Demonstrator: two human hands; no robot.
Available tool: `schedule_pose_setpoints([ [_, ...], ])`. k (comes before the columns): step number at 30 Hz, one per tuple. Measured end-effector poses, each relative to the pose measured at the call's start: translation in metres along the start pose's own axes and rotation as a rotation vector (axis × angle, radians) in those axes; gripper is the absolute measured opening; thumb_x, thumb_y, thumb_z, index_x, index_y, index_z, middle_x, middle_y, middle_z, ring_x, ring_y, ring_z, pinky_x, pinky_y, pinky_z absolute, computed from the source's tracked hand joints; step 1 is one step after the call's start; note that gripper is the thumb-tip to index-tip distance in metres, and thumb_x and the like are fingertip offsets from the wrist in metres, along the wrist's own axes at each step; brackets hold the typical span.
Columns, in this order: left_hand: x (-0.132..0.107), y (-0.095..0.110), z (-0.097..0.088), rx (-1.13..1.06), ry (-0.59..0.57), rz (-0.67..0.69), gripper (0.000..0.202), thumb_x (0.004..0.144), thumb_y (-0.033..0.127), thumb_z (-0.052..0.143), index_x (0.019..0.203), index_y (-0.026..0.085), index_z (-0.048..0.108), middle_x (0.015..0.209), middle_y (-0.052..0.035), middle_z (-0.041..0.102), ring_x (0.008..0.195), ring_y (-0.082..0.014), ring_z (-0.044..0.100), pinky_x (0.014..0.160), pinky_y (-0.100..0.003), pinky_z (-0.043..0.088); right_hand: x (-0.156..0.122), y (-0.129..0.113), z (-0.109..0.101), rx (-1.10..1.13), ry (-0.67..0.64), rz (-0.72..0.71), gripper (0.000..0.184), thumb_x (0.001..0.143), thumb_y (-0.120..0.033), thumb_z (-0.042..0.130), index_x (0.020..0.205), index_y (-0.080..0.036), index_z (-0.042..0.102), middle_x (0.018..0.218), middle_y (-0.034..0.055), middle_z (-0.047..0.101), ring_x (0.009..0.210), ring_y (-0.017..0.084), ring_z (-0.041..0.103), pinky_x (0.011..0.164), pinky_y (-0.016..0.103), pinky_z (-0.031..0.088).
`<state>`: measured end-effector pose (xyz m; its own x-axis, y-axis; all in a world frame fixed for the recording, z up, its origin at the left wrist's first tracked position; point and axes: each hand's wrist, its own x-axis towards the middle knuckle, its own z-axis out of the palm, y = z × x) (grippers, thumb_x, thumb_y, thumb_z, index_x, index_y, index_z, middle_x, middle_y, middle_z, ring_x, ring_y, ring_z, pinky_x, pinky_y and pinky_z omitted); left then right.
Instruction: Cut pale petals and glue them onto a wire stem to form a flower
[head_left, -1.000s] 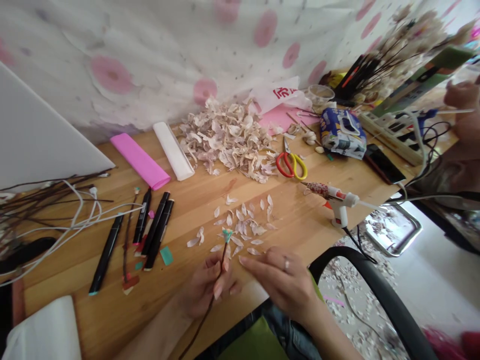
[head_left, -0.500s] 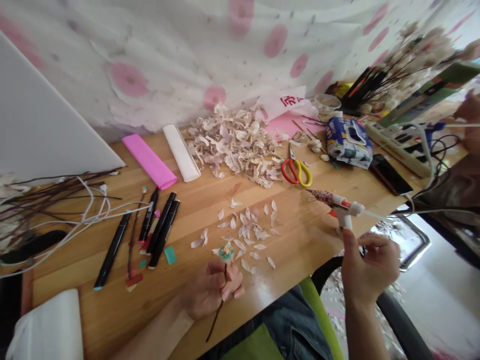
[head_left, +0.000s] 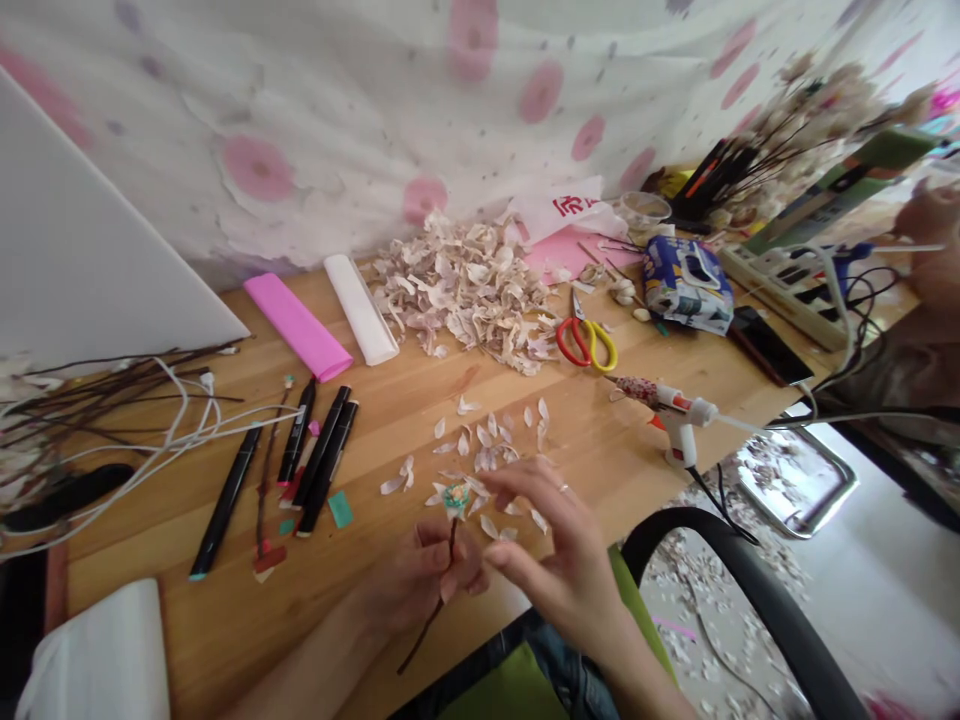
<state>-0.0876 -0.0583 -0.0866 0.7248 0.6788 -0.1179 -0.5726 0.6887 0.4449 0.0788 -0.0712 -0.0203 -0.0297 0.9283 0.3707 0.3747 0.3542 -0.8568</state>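
Observation:
My left hand is closed round a thin dark stem near the table's front edge. The stem carries a small green-wrapped bud at its top. My right hand hovers just right of the bud with its fingers spread and nothing in them. Loose pale petals lie scattered on the wood just beyond both hands. A glue gun stands on its stand to the right, untouched.
A large heap of petals, red-and-yellow scissors, pink and white paper rolls, black markers, white cables and dark twigs cover the wooden table. Another person's hand shows at far right. A black chair arm curves below.
My right hand was by the bud, went out to the glue gun's handle, and has come back beside the bud with its fingers spread. The left hand kept the stem.

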Motion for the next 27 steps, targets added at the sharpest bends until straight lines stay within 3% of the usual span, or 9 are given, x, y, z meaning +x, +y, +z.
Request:
schedule_pose_setpoints([
  [3,0.0,-0.002,-0.002,0.028,0.016,-0.009,0.029,0.081,0.044,0.08,0.069,0.02,0.073,0.045,0.0064,0.042,0.049,-0.0103,0.034,0.063,-0.027,0.036,0.008,-0.005,0.015,0.098,-0.02,-0.015,0.018,0.099,-0.037,0.065,0.092,-0.022,0.072,0.076,0.0024,0.07,0.069,0.017,0.068,0.064,0.027,0.056],
  [5,0.0,-0.004,-0.004,0.033,0.004,-0.01,0.032,0.082,0.045,0.08,0.065,0.019,0.069,0.044,0.0063,0.042,0.048,-0.0103,0.034,0.061,-0.028,0.036,0.008,-0.004,0.019,0.138,-0.009,-0.024,0.018,0.099,-0.027,0.065,0.083,-0.021,0.072,0.071,0.0019,0.07,0.066,0.016,0.067,0.062,0.026,0.055],
  [9,0.001,-0.006,-0.005,0.022,-0.044,-0.012,0.035,0.082,0.046,0.078,0.064,0.02,0.066,0.042,0.0072,0.042,0.044,-0.0088,0.031,0.06,-0.027,0.037,0.004,-0.001,0.017,0.166,0.021,-0.031,0.017,0.096,-0.02,0.066,0.081,-0.021,0.072,0.073,0.003,0.072,0.066,0.016,0.068,0.064,0.026,0.056],
  [20,0.003,-0.002,-0.003,0.001,-0.171,-0.024,0.032,0.09,0.046,0.071,0.07,0.021,0.066,0.04,0.0082,0.045,0.04,-0.0071,0.03,0.058,-0.024,0.036,0.004,0.011,0.019,0.239,-0.006,0.097,0.026,0.096,-0.037,0.069,0.075,-0.021,0.073,0.068,0.0015,0.074,0.063,0.016,0.068,0.063,0.028,0.055],
  [27,0.001,0.002,0.001,-0.034,-0.212,-0.061,0.026,0.091,0.045,0.069,0.077,0.023,0.073,0.043,0.0069,0.05,0.042,-0.009,0.032,0.059,-0.026,0.036,0.004,0.018,0.023,0.212,-0.015,0.083,0.033,0.099,-0.04,0.064,0.073,-0.02,0.069,0.066,0.0005,0.068,0.062,0.015,0.064,0.061,0.025,0.052],
])
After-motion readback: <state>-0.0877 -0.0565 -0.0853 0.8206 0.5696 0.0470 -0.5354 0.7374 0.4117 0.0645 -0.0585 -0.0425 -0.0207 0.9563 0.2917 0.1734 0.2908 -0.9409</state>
